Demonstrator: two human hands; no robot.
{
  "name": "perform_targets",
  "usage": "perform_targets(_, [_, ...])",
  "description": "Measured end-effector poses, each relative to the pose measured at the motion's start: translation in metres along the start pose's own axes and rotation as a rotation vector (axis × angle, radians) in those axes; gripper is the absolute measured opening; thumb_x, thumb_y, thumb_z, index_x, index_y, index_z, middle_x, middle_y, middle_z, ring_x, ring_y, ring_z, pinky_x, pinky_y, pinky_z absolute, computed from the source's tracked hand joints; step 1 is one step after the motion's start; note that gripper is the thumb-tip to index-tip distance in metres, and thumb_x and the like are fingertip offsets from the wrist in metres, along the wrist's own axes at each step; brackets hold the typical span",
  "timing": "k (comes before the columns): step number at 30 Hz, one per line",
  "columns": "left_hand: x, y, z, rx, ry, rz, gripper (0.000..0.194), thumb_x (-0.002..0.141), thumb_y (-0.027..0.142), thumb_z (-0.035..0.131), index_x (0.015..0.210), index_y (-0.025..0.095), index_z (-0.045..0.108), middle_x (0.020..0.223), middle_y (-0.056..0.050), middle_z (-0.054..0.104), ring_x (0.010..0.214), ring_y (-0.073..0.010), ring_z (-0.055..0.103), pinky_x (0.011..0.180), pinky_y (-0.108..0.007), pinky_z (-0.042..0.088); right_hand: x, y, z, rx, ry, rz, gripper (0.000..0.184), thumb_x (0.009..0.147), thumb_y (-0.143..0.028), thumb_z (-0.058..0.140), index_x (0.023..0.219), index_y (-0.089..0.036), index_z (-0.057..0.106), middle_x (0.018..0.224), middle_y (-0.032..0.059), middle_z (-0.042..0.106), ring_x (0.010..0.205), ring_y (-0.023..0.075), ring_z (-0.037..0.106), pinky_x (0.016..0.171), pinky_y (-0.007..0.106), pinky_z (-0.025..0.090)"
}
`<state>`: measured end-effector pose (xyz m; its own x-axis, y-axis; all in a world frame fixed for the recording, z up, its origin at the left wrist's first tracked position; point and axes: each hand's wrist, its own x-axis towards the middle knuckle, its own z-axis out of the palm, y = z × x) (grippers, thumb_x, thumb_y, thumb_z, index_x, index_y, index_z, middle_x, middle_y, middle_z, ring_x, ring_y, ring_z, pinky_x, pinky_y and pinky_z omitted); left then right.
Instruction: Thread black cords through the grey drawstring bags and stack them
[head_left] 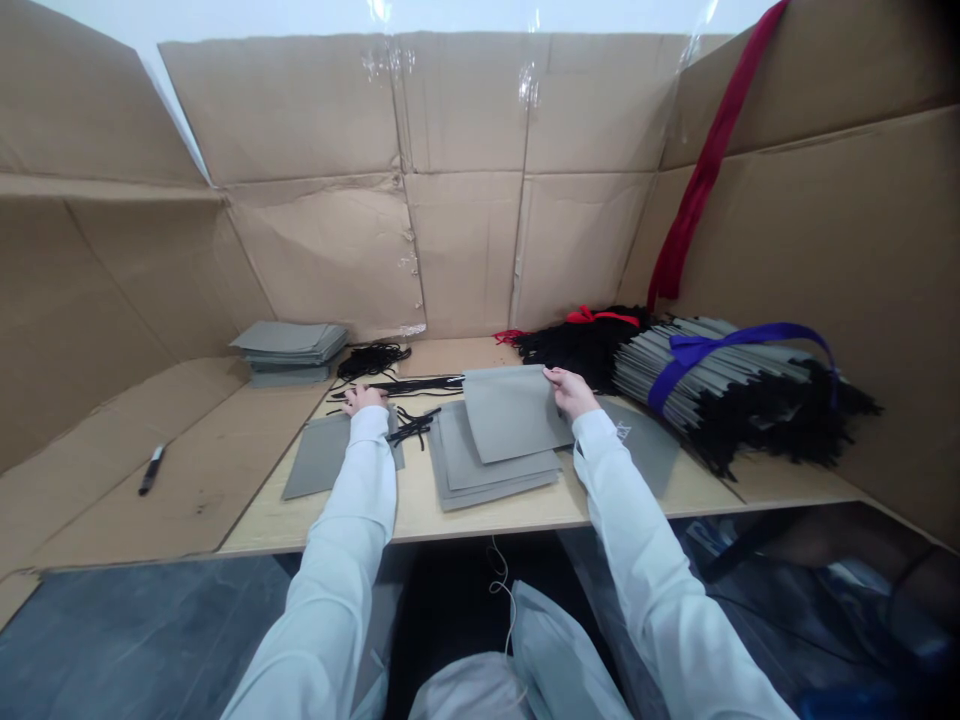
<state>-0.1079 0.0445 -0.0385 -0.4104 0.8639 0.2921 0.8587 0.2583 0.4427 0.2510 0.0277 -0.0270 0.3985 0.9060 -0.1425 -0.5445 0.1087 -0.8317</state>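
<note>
My right hand (571,391) pinches the upper right corner of a thin grey sheet (514,415), which is tilted up above a small stack of similar grey sheets (457,470). Over on the left, my left hand (366,398) has its fingers bent down onto the left end of a row of long black cords (427,386). The fingertips close on a cord there, partly hidden by the hand. Short black cord pieces (411,427) lie just right of my left wrist. Beneath that forearm is another grey sheet (315,460), partly covered.
A grey stack (292,345) and a black cord bundle (373,360) sit at the back left. At right lie a black cord heap (574,345) and a grey bundle (675,365) tied with purple ribbon (694,350). Cardboard walls (465,230) surround the table; a marker (152,470) lies left.
</note>
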Motion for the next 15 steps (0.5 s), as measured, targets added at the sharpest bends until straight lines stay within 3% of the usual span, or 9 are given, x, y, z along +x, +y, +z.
perform_targets(8, [-0.002, 0.001, 0.0, 0.023, 0.054, 0.079, 0.014, 0.068, 0.023, 0.05, 0.071, 0.023, 0.064, 0.103, -0.008, 0.047, 0.101, -0.0284, 0.032, 0.081, -0.044, 0.028, -0.004, -0.002, 0.001, 0.011, 0.018, 0.002, 0.024, 0.049, 0.0, 0.065, 0.057, -0.015, 0.047, 0.046, -0.0035, 0.053, 0.048, 0.0086, 0.054, 0.049, 0.018, 0.046])
perform_targets(15, [-0.001, 0.015, -0.025, -0.341, 0.543, 0.141, 0.023, 0.078, 0.026, 0.036, 0.081, 0.017, 0.056, 0.105, -0.01, 0.044, 0.09, -0.0189, 0.044, 0.077, -0.031, 0.035, -0.004, -0.002, 0.002, 0.013, 0.011, 0.004, 0.023, 0.052, 0.001, 0.063, 0.057, -0.015, 0.047, 0.044, -0.0029, 0.052, 0.047, 0.0085, 0.053, 0.048, 0.017, 0.045])
